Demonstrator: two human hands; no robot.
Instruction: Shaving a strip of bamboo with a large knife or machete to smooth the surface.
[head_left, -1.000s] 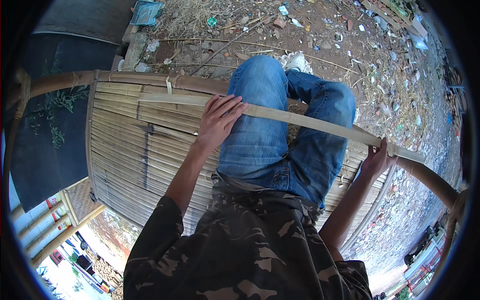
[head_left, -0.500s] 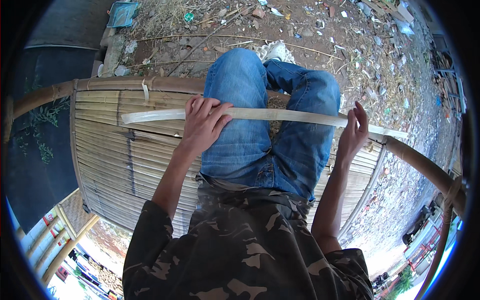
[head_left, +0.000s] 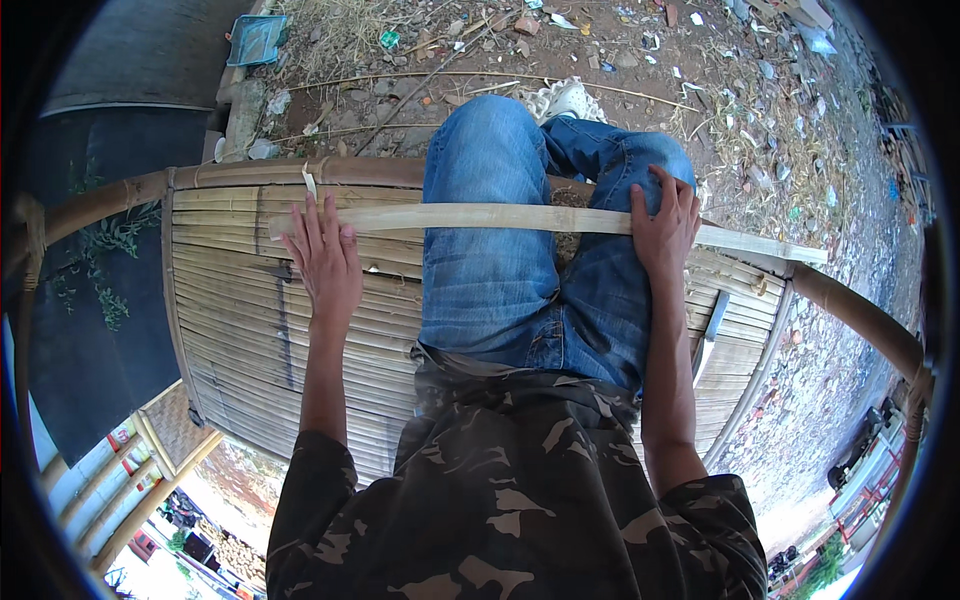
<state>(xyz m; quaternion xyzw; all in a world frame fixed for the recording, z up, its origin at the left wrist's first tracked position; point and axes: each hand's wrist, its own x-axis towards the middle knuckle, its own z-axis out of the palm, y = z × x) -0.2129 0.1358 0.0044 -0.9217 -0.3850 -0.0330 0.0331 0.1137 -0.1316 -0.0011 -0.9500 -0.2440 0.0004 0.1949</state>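
A long pale bamboo strip lies crosswise over my thighs, its ends reaching past both legs. At its left end my left hand is open, fingers stretched out and lying over the strip. My right hand is on my right thigh near the knee. Its fingers are bent over the strip, holding it against the jeans; the part beneath the palm is hidden. Beside my right forearm, a knife with a grey-blue handle rests on the slatted bamboo bench.
A thick bamboo rail runs along the bench's far edge, with a thin peeled shaving standing at it. Beyond are littered ground, a light blue basket and a dark panel at left. Another bamboo pole curves at right.
My left hand has let go at the left thigh and moved left to the strip's end. My right hand has come left and down onto the strip. The knife has come into sight.
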